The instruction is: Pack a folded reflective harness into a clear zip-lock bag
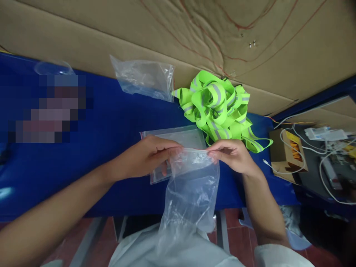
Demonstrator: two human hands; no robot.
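Note:
A clear zip-lock bag (193,189) hangs from both hands over the table's front edge, its lower end near my lap. At the bag's top left, my left hand (155,154) pinches the rim between thumb and fingers. The opposite top corner is gripped by my right hand (230,154). Flat on the table behind and beneath lie more clear zip-lock bags (189,137) with red-edged seals. Just beyond my right hand is a tangled heap of neon green straps (217,104) with grey reflective stripes.
Another clear plastic bag (144,78) lies against the cardboard wall (111,40) at the back of the blue table (91,148). To the right are an open cardboard box (286,154), white cables (322,152) and small devices. A pixelated patch covers something at left.

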